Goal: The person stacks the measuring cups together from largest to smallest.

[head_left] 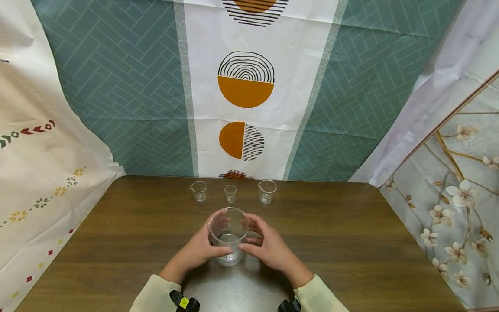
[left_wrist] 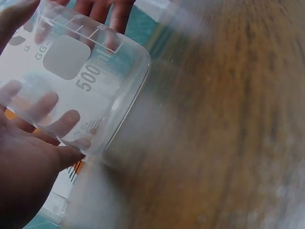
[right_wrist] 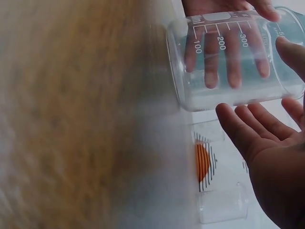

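Note:
A large clear glass beaker [head_left: 229, 239] stands upright near the middle of the brown table, between both hands. White graduations and "500 ml" show on its wall [left_wrist: 88, 78] in the left wrist view. My left hand [head_left: 199, 246] holds its left side, the thumb across the front and the fingers round the back, seen through the glass. From the right, my right hand [head_left: 270, 246] holds it likewise, with the thumb on the near wall. In the right wrist view the beaker [right_wrist: 193, 90] lies between the two hands. Whether its base touches the table is hard to tell.
Behind the large beaker three smaller glass beakers stand in a row: one at left [head_left: 199, 193], the smallest in the middle [head_left: 230, 194], another at right [head_left: 267, 193]. A patterned cloth [head_left: 245, 143] hangs at the table's [head_left: 331, 242] back edge.

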A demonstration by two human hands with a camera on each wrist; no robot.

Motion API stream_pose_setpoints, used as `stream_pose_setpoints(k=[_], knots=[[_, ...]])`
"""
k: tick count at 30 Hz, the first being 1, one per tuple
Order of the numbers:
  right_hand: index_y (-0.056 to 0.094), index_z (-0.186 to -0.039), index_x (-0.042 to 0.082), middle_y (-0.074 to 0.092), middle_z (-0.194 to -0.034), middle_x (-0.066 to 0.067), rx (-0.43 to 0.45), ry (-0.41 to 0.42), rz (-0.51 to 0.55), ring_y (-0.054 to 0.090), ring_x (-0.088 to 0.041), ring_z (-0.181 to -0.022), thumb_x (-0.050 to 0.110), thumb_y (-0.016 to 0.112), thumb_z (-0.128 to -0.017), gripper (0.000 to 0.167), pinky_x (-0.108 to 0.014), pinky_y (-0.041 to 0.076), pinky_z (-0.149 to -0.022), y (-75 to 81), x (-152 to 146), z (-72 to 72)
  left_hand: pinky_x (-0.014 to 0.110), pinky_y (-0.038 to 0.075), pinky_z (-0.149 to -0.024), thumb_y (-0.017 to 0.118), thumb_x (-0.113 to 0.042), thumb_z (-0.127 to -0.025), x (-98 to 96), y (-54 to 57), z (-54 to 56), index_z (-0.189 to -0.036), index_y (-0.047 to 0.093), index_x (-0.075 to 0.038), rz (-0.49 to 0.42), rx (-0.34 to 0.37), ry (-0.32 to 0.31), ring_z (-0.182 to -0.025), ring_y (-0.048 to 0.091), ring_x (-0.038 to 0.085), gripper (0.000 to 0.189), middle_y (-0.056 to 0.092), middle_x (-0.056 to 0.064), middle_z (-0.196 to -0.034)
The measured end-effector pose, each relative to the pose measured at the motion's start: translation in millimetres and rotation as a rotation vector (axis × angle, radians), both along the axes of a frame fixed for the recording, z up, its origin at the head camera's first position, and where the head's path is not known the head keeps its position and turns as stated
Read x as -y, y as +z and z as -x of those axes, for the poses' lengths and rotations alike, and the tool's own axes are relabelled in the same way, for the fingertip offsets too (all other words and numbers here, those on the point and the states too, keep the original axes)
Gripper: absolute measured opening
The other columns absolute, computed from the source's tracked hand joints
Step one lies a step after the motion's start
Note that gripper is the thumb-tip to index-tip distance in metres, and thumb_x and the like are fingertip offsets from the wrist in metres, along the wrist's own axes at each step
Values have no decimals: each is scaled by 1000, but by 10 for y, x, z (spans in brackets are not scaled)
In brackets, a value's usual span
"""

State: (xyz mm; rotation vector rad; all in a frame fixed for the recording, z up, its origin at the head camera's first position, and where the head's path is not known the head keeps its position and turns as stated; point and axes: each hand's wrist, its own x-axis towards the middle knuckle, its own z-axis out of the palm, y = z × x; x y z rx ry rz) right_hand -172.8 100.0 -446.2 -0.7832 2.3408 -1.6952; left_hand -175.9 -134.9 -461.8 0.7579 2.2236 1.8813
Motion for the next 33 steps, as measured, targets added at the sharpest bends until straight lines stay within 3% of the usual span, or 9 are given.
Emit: stream_pose_setpoints(k=[6,14,19,33], knots=[[36,-145,17,52,-140,-18,-6,24,-20,52,-34,-129,19,76,-84,73,-36,52,-94,24,-19,20,58,34,-106,83,-14,-75,-2,-1,7,-150,22,-21,-4,0,-2,-134,43,40,96,40,20,-148],[35,-146,25,53,-138,-14,-67,46,-96,54,-31,-126,29,75,-84,74,-39,51,-96,105,-97,66,58,34,-106,83,-14,-75,0,-3,11,-150,23,-21,-4,4,-1,-133,44,39,96,41,20,-147],[34,-147,27,53,-139,-13,-77,63,-110,53,-29,-128,27,75,-85,75,-40,50,-98,201,-149,98,58,33,-107,82,-14,-76,3,0,7,-150,22,-20,-8,2,-8,-133,44,40,96,41,20,-146],[35,-147,29,49,-144,-4,-124,-19,-150,50,-29,-131,29,73,-87,71,-40,47,-102,402,-270,242,43,38,-108,83,-11,-75,13,-40,15,-151,21,-18,-30,-7,-17,-132,44,41,98,41,22,-146]])
